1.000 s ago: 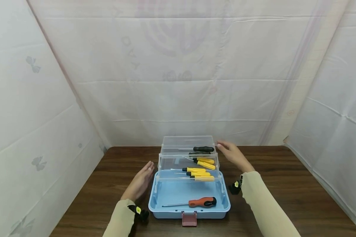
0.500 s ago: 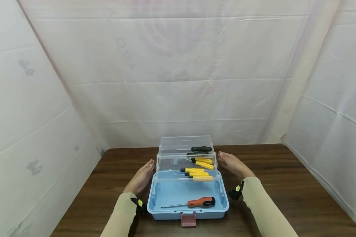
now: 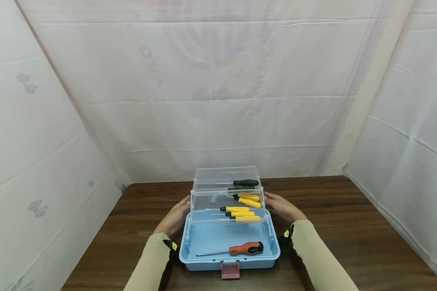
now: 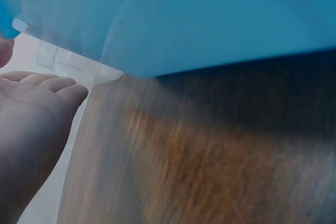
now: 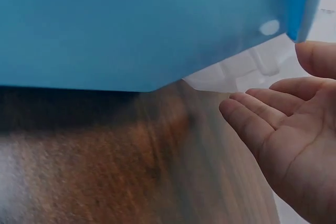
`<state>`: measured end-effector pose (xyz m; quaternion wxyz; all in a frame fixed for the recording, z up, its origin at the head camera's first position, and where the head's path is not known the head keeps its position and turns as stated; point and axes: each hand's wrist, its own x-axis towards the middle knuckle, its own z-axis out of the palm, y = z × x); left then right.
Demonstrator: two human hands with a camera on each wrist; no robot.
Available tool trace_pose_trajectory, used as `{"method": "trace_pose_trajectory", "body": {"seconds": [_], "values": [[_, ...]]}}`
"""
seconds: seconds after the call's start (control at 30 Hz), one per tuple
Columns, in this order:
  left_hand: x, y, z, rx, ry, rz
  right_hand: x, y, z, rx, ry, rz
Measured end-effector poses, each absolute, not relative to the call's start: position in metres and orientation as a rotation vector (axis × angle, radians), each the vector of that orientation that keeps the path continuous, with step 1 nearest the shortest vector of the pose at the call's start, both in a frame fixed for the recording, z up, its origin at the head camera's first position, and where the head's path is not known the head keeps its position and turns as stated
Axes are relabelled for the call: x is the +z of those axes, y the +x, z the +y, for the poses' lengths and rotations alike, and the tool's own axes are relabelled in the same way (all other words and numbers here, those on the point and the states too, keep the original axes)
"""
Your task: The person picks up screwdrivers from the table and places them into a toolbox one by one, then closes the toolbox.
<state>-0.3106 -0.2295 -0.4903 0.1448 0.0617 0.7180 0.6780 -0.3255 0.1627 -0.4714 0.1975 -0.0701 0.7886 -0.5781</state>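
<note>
A blue toolbox stands open on the table, with clear stacked trays fanned out over its back half. Several yellow-handled screwdrivers and dark-handled screwdrivers lie in the trays. On the box floor, near the front, lies an orange-and-black screwdriver. My left hand is at the box's left side, fingertips right by the trays. At the right side my right hand overlaps the tray edge with its fingertips. Both wrist views show extended fingers beneath the box rim, thumbs near the rim's corner.
A reddish latch hangs from the front of the box. The dark wood table extends on both sides. Pale patterned sheets close off the back and the sides.
My right hand has come down and inward from the back right to the side of the trays. My left hand has edged closer to the box. The screwdrivers stay put.
</note>
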Motion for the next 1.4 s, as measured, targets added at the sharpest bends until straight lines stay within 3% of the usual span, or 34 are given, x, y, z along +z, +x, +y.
{"method": "trace_pose_trajectory", "body": {"seconds": [1.4], "values": [[-0.493,-0.316,-0.226,1.920,0.196,2.014,-0.480,-0.327,0.160,-1.635,-0.250,2.154]]}}
